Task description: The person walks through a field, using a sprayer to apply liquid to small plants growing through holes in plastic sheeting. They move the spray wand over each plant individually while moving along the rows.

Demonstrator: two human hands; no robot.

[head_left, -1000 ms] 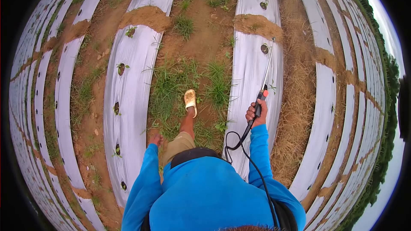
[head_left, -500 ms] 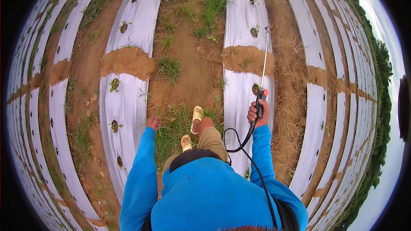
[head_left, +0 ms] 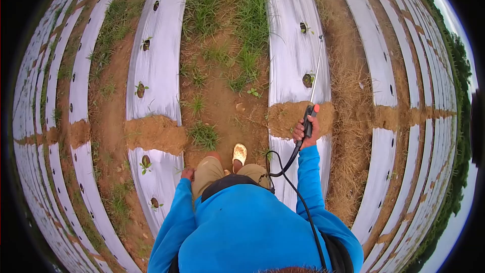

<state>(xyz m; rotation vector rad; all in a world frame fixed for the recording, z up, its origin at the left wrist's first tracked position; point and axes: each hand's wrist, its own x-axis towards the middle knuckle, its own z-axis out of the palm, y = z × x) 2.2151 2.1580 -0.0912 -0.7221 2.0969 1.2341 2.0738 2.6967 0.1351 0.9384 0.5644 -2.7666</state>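
My right hand (head_left: 306, 130) is wrapped round the black handle of a sprayer wand (head_left: 317, 73), which has a red-orange knob at the top. The wand's thin metal tube points forward over the right-hand plastic-covered bed (head_left: 295, 65), its nozzle tip (head_left: 321, 37) close to the bed's right edge. From the handle a black hose (head_left: 289, 164) loops back past my right arm to my shoulder. Low beside my left thigh hangs my left hand (head_left: 188, 173), its fingers loosely apart with nothing visible in them. Nearest to it is a seedling (head_left: 146, 164) in a hole of the left bed.
Silvery plastic-covered beds run forward on both sides, with seedlings in holes. Soil mounds (head_left: 154, 134) cross the beds. The path (head_left: 225, 98) under me has bare soil and grass tufts (head_left: 203, 135). Dry straw (head_left: 348, 101) lies right of the right bed. Trees (head_left: 462, 78) line the far right.
I have stepped forward; beds, soil mounds and plants have slid down the view. My left hand has swung back closer to my thigh. My right hand still grips the wand, now beside the soil mound.
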